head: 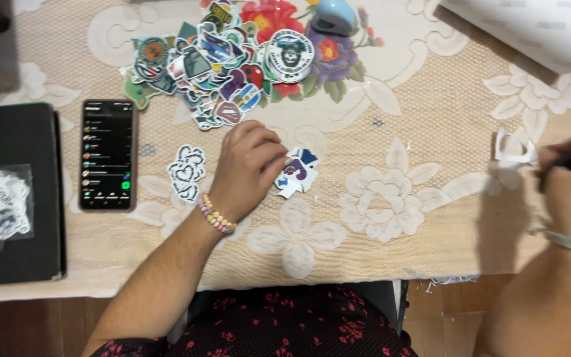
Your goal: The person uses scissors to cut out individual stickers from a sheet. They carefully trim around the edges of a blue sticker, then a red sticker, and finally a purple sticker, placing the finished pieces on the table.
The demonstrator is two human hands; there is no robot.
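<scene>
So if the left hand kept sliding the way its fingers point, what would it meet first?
The left hand points right, its fingers already at the small blue and purple stickers. Those come first; past them the lace tablecloth looks bare.

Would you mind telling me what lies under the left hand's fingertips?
The left hand touches a few cut-out stickers on the lace tablecloth. The fingers cover their left edges, so anything beneath is hidden.
</scene>
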